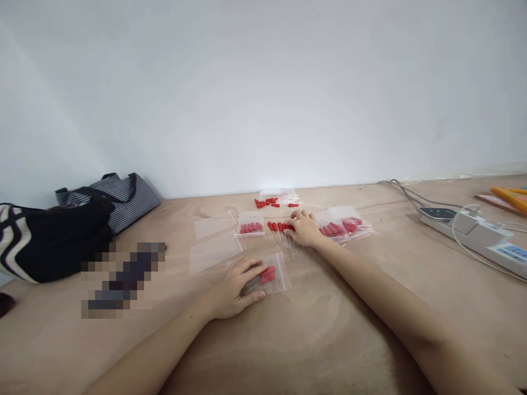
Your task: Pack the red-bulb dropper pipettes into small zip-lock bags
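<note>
My left hand (239,285) lies over a clear zip bag (282,277), its thumb and fingers apart. Inside the bag are red-headed sticks (267,274), slightly blurred and partly covered by the fingers. Farther off, my right hand (305,227) rests on a row of loose red-headed thin sticks (276,229). Its fingers are bent and spread, the tips touching the red heads; the palm hides some of the row. Behind the left hand, a filled zip bag (251,225) holds several of these sticks. More filled bags (340,226) overlap just right of my right hand.
Flat clear bags (216,255) lie at left. Loose red pieces (267,202) rest near the wall beside another bag (280,193). Black and striped bags (127,203) stand far left, near a pixelated object (132,280). A power strip (473,236) with cables and a yellow object (510,198) are at right.
</note>
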Available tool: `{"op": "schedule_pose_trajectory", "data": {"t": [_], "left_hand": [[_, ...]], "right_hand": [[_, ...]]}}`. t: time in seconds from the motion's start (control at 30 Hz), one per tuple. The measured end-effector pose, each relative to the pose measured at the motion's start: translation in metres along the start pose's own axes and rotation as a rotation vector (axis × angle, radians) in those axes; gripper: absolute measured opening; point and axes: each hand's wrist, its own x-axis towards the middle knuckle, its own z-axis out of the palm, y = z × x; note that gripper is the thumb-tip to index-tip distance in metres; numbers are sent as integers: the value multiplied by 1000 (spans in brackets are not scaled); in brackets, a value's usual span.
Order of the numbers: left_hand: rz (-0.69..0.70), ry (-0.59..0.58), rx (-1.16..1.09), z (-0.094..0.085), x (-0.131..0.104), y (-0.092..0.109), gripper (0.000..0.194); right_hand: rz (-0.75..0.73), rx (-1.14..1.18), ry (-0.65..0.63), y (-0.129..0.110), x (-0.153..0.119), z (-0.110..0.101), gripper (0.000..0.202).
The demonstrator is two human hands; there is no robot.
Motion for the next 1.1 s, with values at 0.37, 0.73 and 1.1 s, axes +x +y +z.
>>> {"op": "schedule_pose_trajectory", "data": {"t": [0.37,0.73,1.1], "left_hand": [[-5,-4,6,-1,0,1,49],[-6,-1,9,-3,2,3,50],[-21,-10,19,-2,2,3,51]], "right_hand": [[203,1175,103,16,-25,-31,28],[477,1586,342,-9,-81,-6,47],[504,1585,427,1,-82,-13,45]]}}
